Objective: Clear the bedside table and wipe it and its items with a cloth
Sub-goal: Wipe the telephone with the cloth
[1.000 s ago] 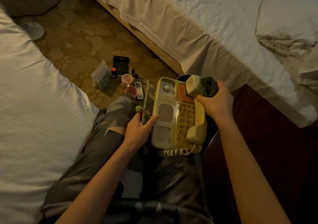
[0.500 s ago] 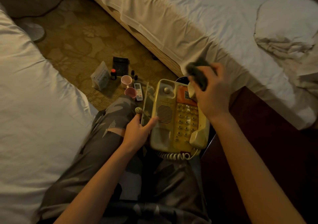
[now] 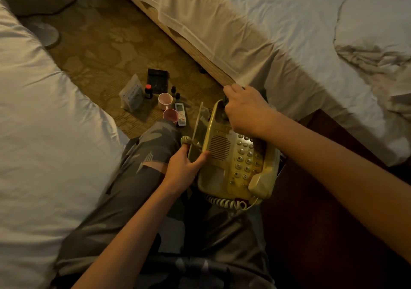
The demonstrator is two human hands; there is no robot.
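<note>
A yellowed telephone is held tilted over the person's lap, beside the dark bedside table. Its left edge is gripped by the left hand, thumb on the face. A dark cloth, mostly hidden, is pressed onto the telephone's top end by the curled fingers of the right hand. Two pink cups and a remote are seen on the carpet.

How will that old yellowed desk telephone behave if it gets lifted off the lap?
The yellowed plastic desk telephone is probably rigid and fairly light. Its handset only rests in the cradle, so tilting may drop it. The coiled cord would likely dangle and snag.
</note>
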